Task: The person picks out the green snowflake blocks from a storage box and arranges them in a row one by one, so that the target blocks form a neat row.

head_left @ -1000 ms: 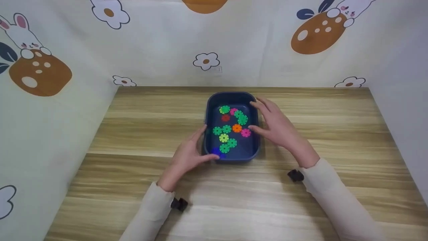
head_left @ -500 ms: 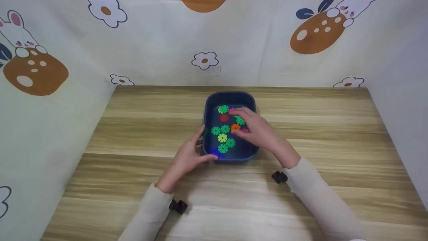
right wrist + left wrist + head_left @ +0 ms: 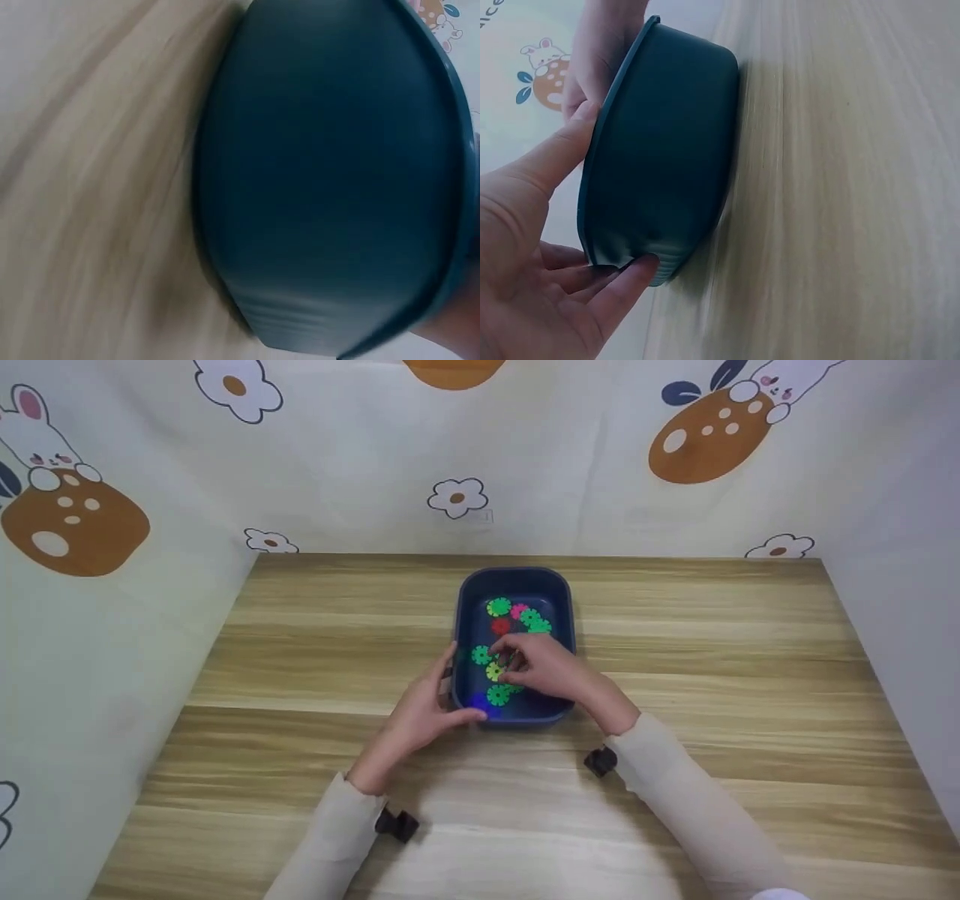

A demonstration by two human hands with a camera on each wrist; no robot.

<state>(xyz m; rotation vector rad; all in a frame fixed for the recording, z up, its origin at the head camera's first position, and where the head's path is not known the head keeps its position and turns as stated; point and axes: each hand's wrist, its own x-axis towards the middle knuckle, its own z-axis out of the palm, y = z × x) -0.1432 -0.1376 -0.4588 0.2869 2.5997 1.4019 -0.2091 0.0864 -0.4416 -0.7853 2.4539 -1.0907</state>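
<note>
A dark blue plastic tub (image 3: pixel 517 582) stands on the wooden table, with notched snowflake discs lying inside. My left hand (image 3: pixel 414 711) holds its near left corner, thumb along the near rim and fingers against the left side. In the left wrist view, the left hand (image 3: pixel 547 225) has its fingers bent against the tub's wall. Reaching over the right rim, my right hand (image 3: pixel 551 667) is bent inside the tub among the discs, near a yellow disc (image 3: pixel 493 671) and a green disc (image 3: pixel 481 655). A gap shows between its thumb and index finger. The tub's wall (image 3: pixel 322 172) hides its fingers in the right wrist view.
Other discs lie in the tub: a red disc (image 3: pixel 500 626), a pink disc (image 3: pixel 519 612), a blue disc (image 3: pixel 486 705) and several green ones. A printed cloth (image 3: pixel 540 450) hangs behind the wooden table (image 3: pixel 360 615). Small black devices sit at both wrists.
My right hand has left the tub's right rim and moved left and down over the discs, its fingers bending. The orange disc is now covered. My left hand stays at the corner.
</note>
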